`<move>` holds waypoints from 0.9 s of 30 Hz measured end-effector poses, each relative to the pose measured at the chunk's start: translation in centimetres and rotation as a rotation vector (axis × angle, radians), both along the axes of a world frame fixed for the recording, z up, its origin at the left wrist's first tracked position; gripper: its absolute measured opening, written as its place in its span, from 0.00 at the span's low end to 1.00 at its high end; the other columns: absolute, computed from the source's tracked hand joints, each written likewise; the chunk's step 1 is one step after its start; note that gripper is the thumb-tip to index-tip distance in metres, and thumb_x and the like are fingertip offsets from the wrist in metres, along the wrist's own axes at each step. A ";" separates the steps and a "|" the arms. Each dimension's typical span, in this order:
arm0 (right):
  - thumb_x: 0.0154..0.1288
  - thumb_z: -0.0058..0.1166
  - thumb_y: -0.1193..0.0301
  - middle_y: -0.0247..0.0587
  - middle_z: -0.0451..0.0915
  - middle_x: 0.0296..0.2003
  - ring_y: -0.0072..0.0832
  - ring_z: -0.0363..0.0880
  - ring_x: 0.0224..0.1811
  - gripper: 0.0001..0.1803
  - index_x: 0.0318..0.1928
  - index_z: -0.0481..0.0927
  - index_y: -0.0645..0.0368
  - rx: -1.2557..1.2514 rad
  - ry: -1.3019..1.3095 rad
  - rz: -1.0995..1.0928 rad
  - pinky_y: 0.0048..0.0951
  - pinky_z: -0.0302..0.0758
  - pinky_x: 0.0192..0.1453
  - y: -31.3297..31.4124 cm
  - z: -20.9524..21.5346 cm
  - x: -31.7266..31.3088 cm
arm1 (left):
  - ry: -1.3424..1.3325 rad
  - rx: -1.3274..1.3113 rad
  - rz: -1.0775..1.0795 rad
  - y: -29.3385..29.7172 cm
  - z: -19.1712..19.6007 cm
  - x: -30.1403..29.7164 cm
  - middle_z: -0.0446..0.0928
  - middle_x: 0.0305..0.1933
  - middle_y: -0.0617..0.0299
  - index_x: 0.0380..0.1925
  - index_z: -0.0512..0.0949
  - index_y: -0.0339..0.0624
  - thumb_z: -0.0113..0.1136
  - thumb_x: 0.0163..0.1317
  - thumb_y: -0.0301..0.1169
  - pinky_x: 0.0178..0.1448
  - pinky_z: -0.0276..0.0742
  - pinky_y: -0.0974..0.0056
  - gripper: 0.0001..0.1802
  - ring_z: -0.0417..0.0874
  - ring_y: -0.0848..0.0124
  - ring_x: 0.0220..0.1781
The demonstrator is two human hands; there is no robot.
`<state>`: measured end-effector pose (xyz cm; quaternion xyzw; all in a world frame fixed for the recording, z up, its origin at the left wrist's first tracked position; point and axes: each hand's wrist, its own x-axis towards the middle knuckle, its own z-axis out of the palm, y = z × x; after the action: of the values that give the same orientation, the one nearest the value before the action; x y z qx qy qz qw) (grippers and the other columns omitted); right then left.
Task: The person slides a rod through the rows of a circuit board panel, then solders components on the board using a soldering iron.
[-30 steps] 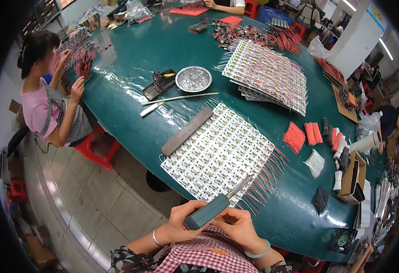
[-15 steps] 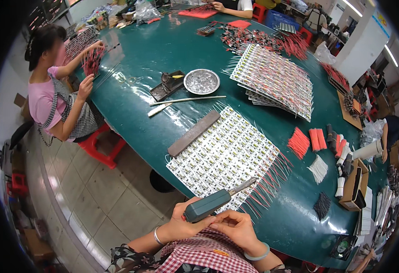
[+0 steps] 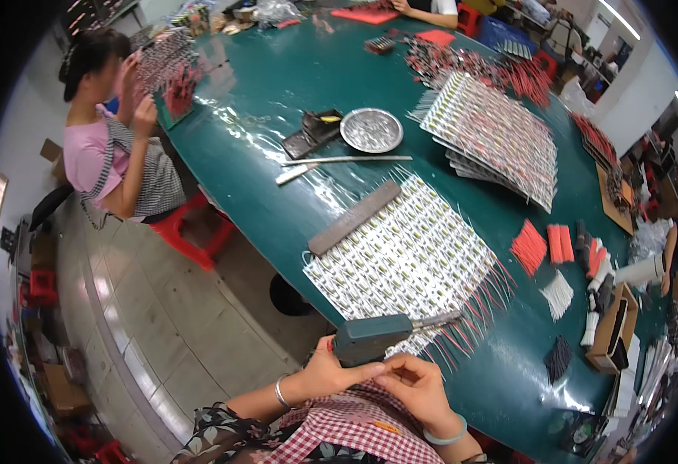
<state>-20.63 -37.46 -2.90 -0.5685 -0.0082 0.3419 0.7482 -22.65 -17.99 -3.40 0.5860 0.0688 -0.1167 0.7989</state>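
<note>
My left hand (image 3: 331,377) is wrapped round a dark green soldering gun (image 3: 371,340), its metal barrel pointing right over the near edge of a white circuit-board panel (image 3: 408,259). Rows of small green parts cover the panel, and red and white wires fringe its right side. A greyish-brown bar (image 3: 354,219) lies along the panel's left edge. Beside the gun's grip, my right hand (image 3: 422,393) is closed in a pinch, its fingertips close to my left hand's. Whatever it pinches is too small and hidden to make out.
A metal dish (image 3: 371,130), a dark soldering stand (image 3: 312,133) and a pale stick (image 3: 347,160) lie beyond the panel. Stacked wired panels (image 3: 494,139) stand far right, with bundles of red wires (image 3: 529,247) nearer. A co-worker (image 3: 95,155) sits left, handling red wires.
My view has shifted, so the table's things appear further right. The soldering gun lies more level than before. The co-worker's hands have moved up. My right hand keeps its pinch.
</note>
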 end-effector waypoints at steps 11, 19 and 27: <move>0.61 0.58 0.84 0.43 0.78 0.33 0.34 0.77 0.33 0.05 0.37 0.82 0.64 -0.585 -0.800 -0.350 0.30 0.73 0.36 -1.3 -1.3 3.3 | 0.051 0.018 0.170 1.6 -0.7 -1.1 0.82 0.39 0.61 0.52 0.77 0.32 0.67 0.60 0.22 0.31 0.74 0.73 0.19 0.77 0.80 0.29; 0.54 0.60 0.88 0.43 0.77 0.34 0.39 0.75 0.36 0.10 0.37 0.80 0.63 -0.808 -1.052 -0.361 0.36 0.73 0.40 -1.4 -3.3 3.4 | 0.085 0.050 0.205 1.5 -0.9 -2.3 0.82 0.41 0.60 0.53 0.77 0.32 0.68 0.59 0.22 0.31 0.74 0.74 0.21 0.77 0.80 0.29; 0.50 0.62 0.88 0.41 0.77 0.33 0.36 0.75 0.34 0.15 0.41 0.83 0.63 -0.888 -1.161 -0.322 0.34 0.75 0.36 -1.3 -4.4 3.7 | 0.074 0.408 0.142 2.1 -1.6 -3.7 0.84 0.40 0.57 0.42 0.82 0.30 0.71 0.54 0.22 0.39 0.79 0.69 0.15 0.84 0.72 0.34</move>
<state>-16.97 -38.78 -7.28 -0.9003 -0.1797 -0.1558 0.3645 -26.35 -15.88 -4.98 0.7247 0.1612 -0.0651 0.6668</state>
